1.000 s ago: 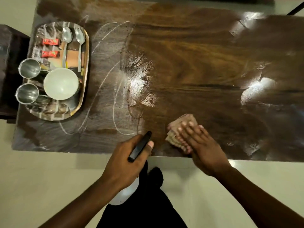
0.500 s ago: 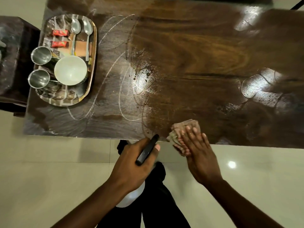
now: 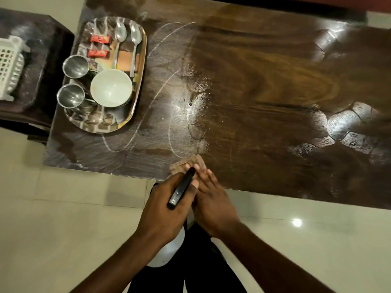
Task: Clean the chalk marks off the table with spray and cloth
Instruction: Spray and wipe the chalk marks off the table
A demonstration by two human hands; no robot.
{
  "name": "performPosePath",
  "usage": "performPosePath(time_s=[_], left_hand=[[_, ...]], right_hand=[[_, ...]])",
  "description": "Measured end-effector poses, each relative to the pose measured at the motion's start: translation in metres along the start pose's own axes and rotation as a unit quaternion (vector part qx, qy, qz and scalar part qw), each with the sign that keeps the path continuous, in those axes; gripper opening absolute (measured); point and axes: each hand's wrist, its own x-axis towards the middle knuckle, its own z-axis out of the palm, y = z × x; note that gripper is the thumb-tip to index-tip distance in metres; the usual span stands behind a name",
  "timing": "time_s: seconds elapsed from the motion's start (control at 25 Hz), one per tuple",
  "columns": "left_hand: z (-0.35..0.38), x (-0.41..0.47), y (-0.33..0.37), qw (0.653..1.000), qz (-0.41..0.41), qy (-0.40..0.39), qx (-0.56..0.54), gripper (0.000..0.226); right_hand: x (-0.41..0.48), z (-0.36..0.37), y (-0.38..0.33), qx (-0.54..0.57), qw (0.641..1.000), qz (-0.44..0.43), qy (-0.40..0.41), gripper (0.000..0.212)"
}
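dark wood-grain table [image 3: 264, 85], glossy and wet on its right part, chalk marks [image 3: 156, 96] in white loops on its left part beside the steel tray [image 3: 142, 60].

step in hand: wiping. right hand [image 3: 211, 199] lies flat, fingers extended and pressed down on the folded brownish cloth [image 3: 186, 163] at the near table edge, just at the foot of the nearest chalk loop. left hand [image 3: 167, 210] is closed around the spray bottle [image 3: 182, 188]: black head pointing at the cloth, white body below the palm, held over the floor and not aimed at the marks.

judgement: right part looks cleaned, left part not yet. next move calls for pushing the cloth leftward and away across the loops; a fresh spray there first may help; keep clear of the tray.

count: 1 cloth, 1 spray bottle, 1 tray holding 2 steel cups [image 3: 75, 66], 1 white bowl [image 3: 111, 87], 2 spoons [image 3: 135, 37], 2 red packets [image 3: 99, 39]. 1 white basket [image 3: 9, 66] on the side stand.
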Motion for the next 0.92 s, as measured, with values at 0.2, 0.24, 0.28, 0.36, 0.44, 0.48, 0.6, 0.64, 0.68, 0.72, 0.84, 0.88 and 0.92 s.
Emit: performPosePath(time_s=[0.2, 0.24, 0.28, 0.36, 0.44, 0.48, 0.6, 0.64, 0.68, 0.72, 0.84, 0.88, 0.92], left_hand=[[-0.020, 0.009, -0.008, 0.999, -0.021, 0.029, -0.011, 0.019], [-0.024, 0.011, -0.010, 0.999, -0.032, 0.038, -0.017, 0.026], [-0.027, 0.014, -0.012, 0.998, -0.042, 0.044, -0.018, 0.034], [-0.031, 0.019, -0.015, 0.997, -0.056, 0.044, -0.012, 0.041], [-0.036, 0.023, -0.016, 0.997, -0.063, 0.043, -0.013, 0.040], [-0.038, 0.026, -0.016, 0.997, -0.058, 0.042, -0.015, 0.037], [-0.043, 0.034, -0.016, 0.998, -0.037, 0.035, -0.046, 0.016], [-0.045, 0.036, -0.016, 0.998, -0.034, 0.030, -0.047, 0.015], [-0.047, 0.039, -0.017, 0.998, -0.035, 0.027, -0.041, 0.017], [-0.048, 0.041, -0.019, 0.999, -0.037, 0.022, -0.033, 0.020], [-0.053, 0.047, -0.021, 0.998, -0.055, 0.018, -0.034, 0.034], [-0.055, 0.049, -0.021, 0.997, -0.066, 0.023, -0.038, 0.033], [-0.058, 0.052, -0.020, 0.996, -0.072, 0.029, -0.039, 0.031]], right_hand=[[0.035, -0.056, 0.092, -0.044, 0.995, 0.083, 0.024, 0.071], [0.045, -0.062, 0.098, -0.011, 0.982, 0.174, 0.067, 0.070], [0.059, -0.062, 0.095, 0.023, 0.962, 0.251, 0.108, 0.070], [0.080, -0.054, 0.069, 0.052, 0.934, 0.324, 0.138, 0.074], [0.080, -0.034, 0.031, 0.027, 0.962, 0.250, 0.109, 0.077], [0.075, -0.023, 0.013, 0.015, 0.983, 0.168, 0.074, 0.075], [0.066, -0.009, 0.001, -0.028, 0.991, -0.133, -0.017, 0.062], [0.076, -0.016, 0.014, -0.044, 0.978, -0.203, -0.035, 0.060], [0.088, -0.027, 0.027, -0.063, 0.970, -0.230, -0.054, 0.061], [0.102, -0.038, 0.040, -0.082, 0.970, -0.217, -0.070, 0.064], [0.152, -0.065, 0.074, -0.073, 0.997, -0.029, -0.021, 0.073], [0.169, -0.072, 0.077, -0.052, 0.998, 0.038, 0.013, 0.071], [0.183, -0.073, 0.072, -0.023, 0.994, 0.096, 0.047, 0.069]])
